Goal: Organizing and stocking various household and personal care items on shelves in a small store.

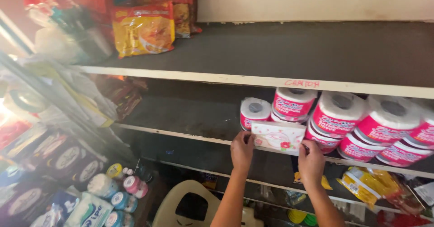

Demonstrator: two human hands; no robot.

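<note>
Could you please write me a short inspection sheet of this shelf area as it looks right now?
Surface: dark middle shelf with a pale front edge, partly bare on its left.
Job's things: white tissue pack with pink flower print, at the shelf's front edge.
Clutter: toilet paper rolls with pink wrappers stacked to the right; yellow snack bags on the top shelf.
Grips: left hand and right hand each hold one end of the tissue pack.
Cables: nothing seen.
Surroundings: cream plastic chair below; round tubs at lower left; yellow packets on the lower shelf.
</note>
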